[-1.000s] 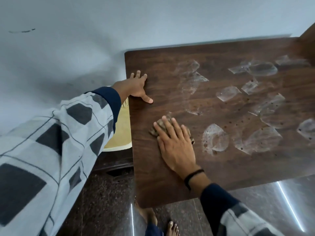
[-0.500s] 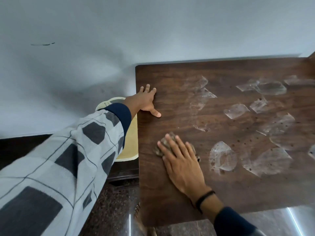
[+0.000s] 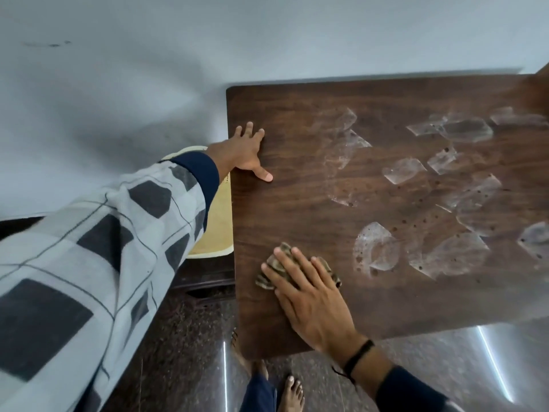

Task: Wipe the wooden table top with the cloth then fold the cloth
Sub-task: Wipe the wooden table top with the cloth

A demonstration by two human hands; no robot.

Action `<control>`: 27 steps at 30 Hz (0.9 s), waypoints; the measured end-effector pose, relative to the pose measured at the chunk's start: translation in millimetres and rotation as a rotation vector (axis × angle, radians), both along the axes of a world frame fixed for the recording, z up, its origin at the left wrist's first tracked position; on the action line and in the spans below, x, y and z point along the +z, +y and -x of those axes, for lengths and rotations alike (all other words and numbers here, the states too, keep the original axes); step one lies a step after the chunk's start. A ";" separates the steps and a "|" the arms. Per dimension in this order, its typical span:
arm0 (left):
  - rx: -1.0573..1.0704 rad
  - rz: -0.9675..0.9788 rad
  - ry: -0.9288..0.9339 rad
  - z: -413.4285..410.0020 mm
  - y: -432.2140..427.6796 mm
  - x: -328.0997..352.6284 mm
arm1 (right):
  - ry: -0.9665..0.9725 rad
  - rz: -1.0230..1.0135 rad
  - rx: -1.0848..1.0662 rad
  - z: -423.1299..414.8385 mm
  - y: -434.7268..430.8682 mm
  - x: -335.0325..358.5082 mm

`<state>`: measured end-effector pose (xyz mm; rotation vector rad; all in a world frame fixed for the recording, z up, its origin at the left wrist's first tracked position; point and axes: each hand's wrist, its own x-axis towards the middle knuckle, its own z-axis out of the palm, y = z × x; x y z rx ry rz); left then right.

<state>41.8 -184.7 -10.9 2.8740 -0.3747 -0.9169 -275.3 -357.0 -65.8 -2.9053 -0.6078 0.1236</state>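
A dark wooden table top (image 3: 297, 203) fills the right half of the view, marked with several whitish patches and dark specks. A small crumpled brown cloth (image 3: 274, 264) lies near the table's left front corner. My right hand (image 3: 309, 298) presses flat on the cloth, fingers spread, covering most of it. My left hand (image 3: 245, 153) rests open on the table's left edge, thumb pointing toward the middle, holding nothing.
A pale wall rises behind the table. A cream round-edged object (image 3: 218, 221) sits below the left table edge. Dark speckled floor lies underneath, and my bare feet (image 3: 292, 391) stand at the near edge.
My right hand and the cloth have slid slightly toward the near left corner. The left hand stays on the table edge. The camera has shifted.
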 end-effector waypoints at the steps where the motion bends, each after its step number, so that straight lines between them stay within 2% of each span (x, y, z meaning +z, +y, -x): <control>1: -0.001 -0.002 -0.001 -0.1 -0.6 -1.4 | 0.016 0.020 0.067 8.2 -8.5 0.5; 3: -0.003 -0.010 -0.012 -1.8 -1.8 -2.9 | 0.021 0.061 0.164 -3.0 -25.6 5.6; 4: 0.000 -0.010 -0.014 -3.1 -1.9 -3.0 | 0.020 0.067 0.146 -15.6 -29.6 9.7; 7: 0.005 -0.001 -0.012 -7.2 -1.5 -3.8 | 0.029 -0.006 -0.171 -38.7 -19.6 19.5; 9: 0.009 0.001 -0.006 -8.2 -0.6 -4.7 | 0.019 -0.017 -0.257 -16.8 -2.0 13.1; 12: 0.014 0.016 -0.007 -8.8 2.2 -6.3 | -0.008 -0.001 -0.026 37.8 0.3 -1.3; 15: 0.017 0.021 -0.011 -8.9 2.1 -9.4 | -0.032 0.075 0.174 31.9 -28.8 -0.8; 17: 0.014 0.012 -0.018 -10.9 1.0 -10.3 | -0.036 0.085 0.069 4.3 -37.3 6.0; 20: 0.016 0.016 -0.014 -12.4 1.6 -11.3 | -0.028 0.004 -0.277 -4.7 -18.3 9.2; 22: 0.021 0.015 -0.007 -11.7 2.6 -11.5 | -0.045 0.021 -0.210 17.7 -4.8 -2.7; 25: 0.018 0.027 -0.003 -10.7 2.0 -12.0 | -0.023 0.061 0.066 18.2 -21.2 -4.6; 27: 0.019 0.026 -0.004 -9.6 0.6 -10.6 | -0.016 0.080 0.063 -13.3 -33.4 4.2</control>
